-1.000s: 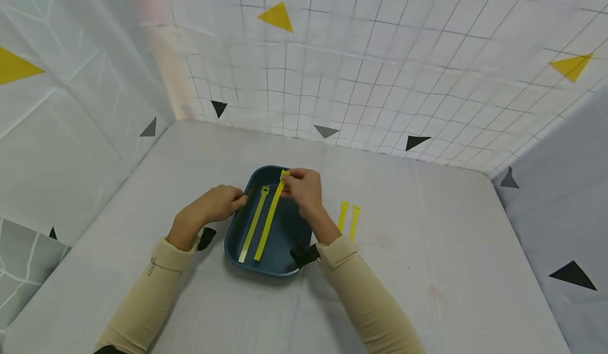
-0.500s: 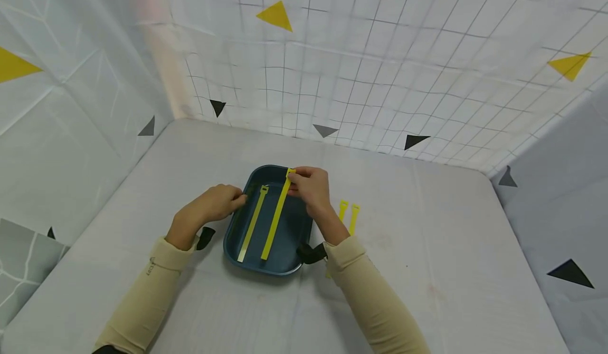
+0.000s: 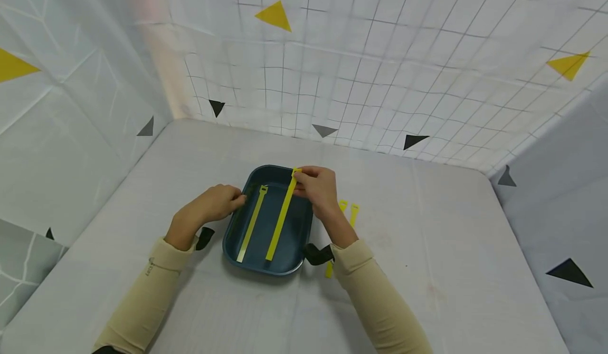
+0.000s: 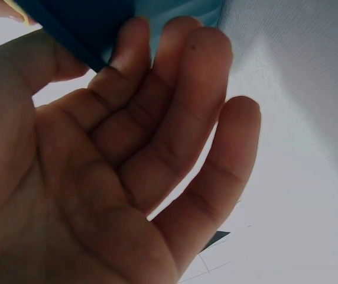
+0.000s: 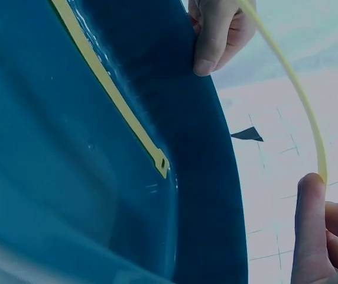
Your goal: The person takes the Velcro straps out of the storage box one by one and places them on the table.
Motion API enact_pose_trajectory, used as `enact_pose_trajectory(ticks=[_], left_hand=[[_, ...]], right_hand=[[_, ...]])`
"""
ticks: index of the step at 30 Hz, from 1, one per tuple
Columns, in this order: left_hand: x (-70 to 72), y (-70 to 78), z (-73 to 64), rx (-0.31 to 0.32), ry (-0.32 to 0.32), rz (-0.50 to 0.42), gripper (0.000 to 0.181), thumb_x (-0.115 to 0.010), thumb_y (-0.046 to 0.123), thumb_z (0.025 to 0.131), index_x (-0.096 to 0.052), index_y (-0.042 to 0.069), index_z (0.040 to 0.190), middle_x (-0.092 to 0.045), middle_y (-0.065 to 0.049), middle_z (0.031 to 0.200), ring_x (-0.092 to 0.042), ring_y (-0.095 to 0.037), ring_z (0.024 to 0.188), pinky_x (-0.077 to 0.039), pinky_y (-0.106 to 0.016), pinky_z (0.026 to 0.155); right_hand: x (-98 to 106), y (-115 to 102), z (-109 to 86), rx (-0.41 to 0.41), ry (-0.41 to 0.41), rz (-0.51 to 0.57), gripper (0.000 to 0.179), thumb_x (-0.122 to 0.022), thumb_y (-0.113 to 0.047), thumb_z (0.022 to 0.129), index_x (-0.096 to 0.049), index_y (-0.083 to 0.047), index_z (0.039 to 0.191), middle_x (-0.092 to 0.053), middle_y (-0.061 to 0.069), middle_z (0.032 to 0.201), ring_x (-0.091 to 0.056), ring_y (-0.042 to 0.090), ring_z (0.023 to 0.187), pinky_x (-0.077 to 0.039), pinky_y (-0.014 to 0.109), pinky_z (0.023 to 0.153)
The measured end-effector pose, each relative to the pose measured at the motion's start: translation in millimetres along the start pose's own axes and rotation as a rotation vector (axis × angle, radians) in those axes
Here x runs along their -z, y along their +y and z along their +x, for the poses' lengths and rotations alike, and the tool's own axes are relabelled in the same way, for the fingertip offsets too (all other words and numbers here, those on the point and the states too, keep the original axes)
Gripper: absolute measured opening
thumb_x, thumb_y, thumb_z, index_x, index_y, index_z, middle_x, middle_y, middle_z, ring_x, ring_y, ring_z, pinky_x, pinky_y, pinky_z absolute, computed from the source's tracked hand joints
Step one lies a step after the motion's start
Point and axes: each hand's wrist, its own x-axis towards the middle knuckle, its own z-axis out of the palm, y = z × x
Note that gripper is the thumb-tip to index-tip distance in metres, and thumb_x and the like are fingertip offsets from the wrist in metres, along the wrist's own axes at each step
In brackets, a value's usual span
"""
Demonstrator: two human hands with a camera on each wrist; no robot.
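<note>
In the head view, my right hand (image 3: pixel 320 189) pinches the slotted head end of a yellow cable tie (image 3: pixel 282 221). Its long tail slants down over the blue tray (image 3: pixel 296 238). In the right wrist view that cable tie (image 5: pixel 296 83) bends in an arc above the tray's rim. A second yellow cable tie (image 5: pixel 116 97) lies on the tray's floor along the left side. My left hand (image 3: pixel 215 204) grips the left rim, with the thumb over the edge. Seen from the left wrist, its fingers (image 4: pixel 201 89) curve against the tray's outer wall.
Two more yellow cable ties lie on the white table (image 3: pixel 456 248) right of the tray, one (image 3: pixel 354 214) partly covered by my right forearm. A gridded white sheet (image 3: pixel 361 64) with triangle marks rises behind the table, and sheets close off both sides.
My right hand has moved right, carrying the pinched cable tie across the tray, away from the one lying inside. The left hand and the tray stay in place.
</note>
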Motion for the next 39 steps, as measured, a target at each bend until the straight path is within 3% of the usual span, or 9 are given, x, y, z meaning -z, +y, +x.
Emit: enact_pose_trajectory(ticks=[10, 18, 39], left_hand=[[-1.8, -1.2, 1.3, -0.021, 0.013, -0.001, 0.036, -0.045, 0.021, 0.104, -0.051, 0.011, 0.070, -0.044, -0.002, 0.063, -0.040, -0.016, 0.056, -0.035, -0.032, 0.057], [-3.1, -1.6, -0.8, -0.047, 0.030, -0.006, 0.036, -0.046, 0.019, 0.104, -0.050, 0.011, 0.070, -0.043, -0.001, 0.062, -0.040, -0.016, 0.055, -0.035, -0.031, 0.056], [-3.1, 0.0, -1.1, -0.020, 0.021, -0.003, 0.036, -0.046, 0.021, 0.104, -0.050, 0.011, 0.070, -0.041, -0.001, 0.063, -0.039, -0.016, 0.056, -0.035, -0.032, 0.056]], right_hand=[[11.5, -1.1, -1.3, -0.058, 0.024, -0.005, 0.022, -0.067, -0.004, 0.092, -0.068, 0.007, 0.111, -0.067, 0.017, 0.096, -0.067, 0.016, 0.066, -0.056, 0.027, 0.063], [17.4, -0.8, -1.3, -0.051, 0.030, 0.002, 0.023, -0.068, -0.002, 0.091, -0.067, 0.008, 0.111, -0.067, 0.019, 0.097, -0.067, 0.016, 0.065, -0.056, 0.028, 0.062], [38.8, 0.0, -4.9, -0.059, 0.084, -0.016, 0.023, -0.068, -0.008, 0.092, -0.068, 0.005, 0.112, -0.066, 0.017, 0.103, -0.067, 0.017, 0.067, -0.056, 0.026, 0.064]])
